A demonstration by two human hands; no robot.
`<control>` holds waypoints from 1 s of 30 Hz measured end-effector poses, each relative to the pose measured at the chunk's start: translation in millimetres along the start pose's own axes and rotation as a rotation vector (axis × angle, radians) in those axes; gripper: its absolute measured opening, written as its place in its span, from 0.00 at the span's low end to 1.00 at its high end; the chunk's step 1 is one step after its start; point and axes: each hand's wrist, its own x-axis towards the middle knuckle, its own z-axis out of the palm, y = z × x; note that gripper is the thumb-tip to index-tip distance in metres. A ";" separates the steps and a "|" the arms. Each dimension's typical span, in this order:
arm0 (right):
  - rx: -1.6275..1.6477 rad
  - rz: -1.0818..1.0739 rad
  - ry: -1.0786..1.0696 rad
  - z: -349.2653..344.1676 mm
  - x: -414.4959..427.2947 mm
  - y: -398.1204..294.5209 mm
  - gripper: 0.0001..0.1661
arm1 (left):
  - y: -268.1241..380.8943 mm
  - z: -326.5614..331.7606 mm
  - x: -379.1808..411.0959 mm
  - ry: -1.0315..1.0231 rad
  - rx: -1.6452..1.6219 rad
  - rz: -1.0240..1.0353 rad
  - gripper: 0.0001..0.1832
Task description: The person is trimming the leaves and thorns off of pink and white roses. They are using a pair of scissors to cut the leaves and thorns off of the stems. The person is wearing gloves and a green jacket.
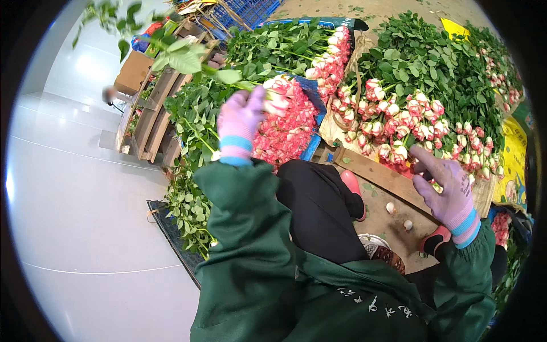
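My left hand, in a lilac glove with a blue-striped cuff, grips the stem of a white-and-pink rose just behind its bloom. The leafy stem reaches up and left. Below that bloom lies a dense bed of pink rose heads, their stems pointing left. My right hand, gloved alike, is held with thumb and fingers apart and nothing between them. It is near the lower edge of a large pile of white-and-pink roses. Another row of rose heads lies at the upper middle.
A wooden beam runs between my legs and the rose pile. Fallen blooms lie on the floor by my pink shoes. Wooden pallets and a cardboard box stand at upper left, a blue crate at the top.
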 end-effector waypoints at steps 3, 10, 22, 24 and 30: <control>-0.019 0.049 -0.055 7.8 -16.1 12.8 0.26 | -13.6 -34.1 46.1 -0.053 0.671 -0.321 0.35; -0.040 0.214 -0.222 3.5 -37.2 30.1 0.24 | -38.7 -7.3 87.0 -0.051 1.142 -0.352 0.36; -0.237 0.424 -0.585 -28.1 -30.8 110.8 0.28 | 58.8 56.1 18.7 0.134 0.874 0.457 0.24; -0.236 0.476 -0.570 -30.2 -28.8 127.5 0.27 | 84.1 111.9 11.0 -0.072 0.753 0.592 0.24; -0.208 0.407 -0.600 -35.7 -17.1 135.2 0.24 | 93.2 268.6 22.8 -0.673 0.886 0.474 0.28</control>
